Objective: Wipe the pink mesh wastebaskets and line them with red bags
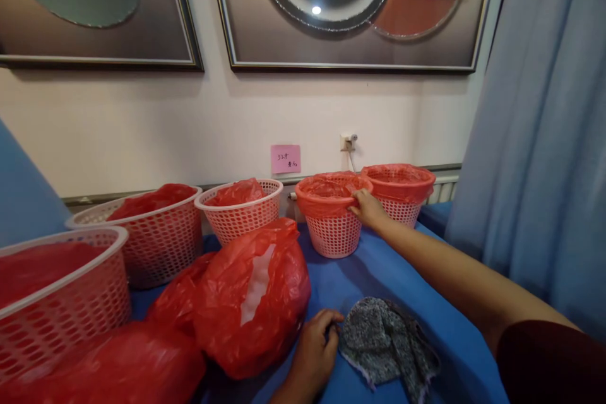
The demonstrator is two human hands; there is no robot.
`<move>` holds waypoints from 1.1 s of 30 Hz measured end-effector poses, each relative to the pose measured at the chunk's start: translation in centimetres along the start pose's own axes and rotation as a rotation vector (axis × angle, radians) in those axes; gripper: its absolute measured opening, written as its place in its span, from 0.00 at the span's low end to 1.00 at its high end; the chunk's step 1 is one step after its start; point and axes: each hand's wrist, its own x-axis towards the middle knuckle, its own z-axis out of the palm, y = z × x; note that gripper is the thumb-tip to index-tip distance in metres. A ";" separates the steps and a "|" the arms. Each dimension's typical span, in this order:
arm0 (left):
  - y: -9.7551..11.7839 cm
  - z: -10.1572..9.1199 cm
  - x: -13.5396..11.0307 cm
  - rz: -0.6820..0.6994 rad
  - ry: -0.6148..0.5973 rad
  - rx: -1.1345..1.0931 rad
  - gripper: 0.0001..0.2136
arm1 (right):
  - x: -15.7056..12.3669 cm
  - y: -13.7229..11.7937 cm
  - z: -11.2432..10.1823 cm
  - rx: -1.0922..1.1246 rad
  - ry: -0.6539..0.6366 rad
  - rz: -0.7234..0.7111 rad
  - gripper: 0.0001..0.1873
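Observation:
My right hand (pixel 368 208) reaches out to a pale pink perforated plastic basket (pixel 334 235), its fingers closed over the rim where a red plastic bag (pixel 326 203) is folded down as a liner. Nearer to me, my left hand (pixel 315 350) rests low over the blue surface with loosely curled fingers, a gap showing between finger and thumb. Its fingertips are beside the edge of a crumpled dark grey speckled cloth (pixel 379 338); whether they touch it is hard to tell. Just left of that hand lies a full-looking red plastic bag (pixel 279 284) with a white patch.
Another lined basket (pixel 400 211) stands at the far right. Along the wall and left side are more baskets, one small (pixel 239 211), one wide (pixel 161 243) and one close (pixel 71 315). A red bag (pixel 108 366) lies in front. A blue curtain (pixel 534 139) hangs right.

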 end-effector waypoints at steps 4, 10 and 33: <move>0.2 0.2 -0.2 -0.031 -0.051 0.004 0.15 | 1.4 -0.3 1.3 -0.008 -0.010 0.034 0.16; 0.0 0.2 -0.3 -0.063 -0.101 0.000 0.14 | 3.0 -0.5 2.6 -0.009 0.000 0.096 0.17; 0.8 1.2 -0.4 -0.066 -0.089 0.004 0.14 | -17.8 -13.6 -4.2 1.102 0.037 0.004 0.14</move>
